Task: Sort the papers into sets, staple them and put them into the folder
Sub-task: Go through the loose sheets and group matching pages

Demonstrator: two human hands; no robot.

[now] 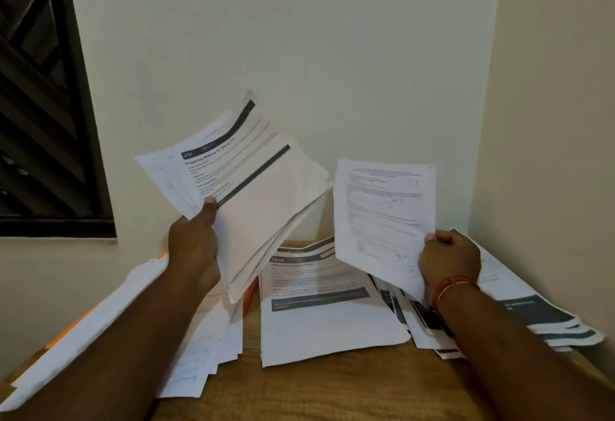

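— Where's the loose sheet [382, 217]?
— In the right hand [447, 261], pinched at its lower corner, long axis upright. The left hand [194, 244] grips a fanned sheaf of papers [263, 201], raised and tilted.
— Where would it go?
— Probably onto a pile on the tabletop [332, 387]. The middle pile [319, 320] lies below, between both hands. The right pile [539, 314] sits beneath the right forearm, nearer that hand. The orange folder [250, 294] peeks out beside the left arm.

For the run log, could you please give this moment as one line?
stage: sorting | left hand: holds stack | right hand: holds sheet | table: paper piles | folder: under left pile
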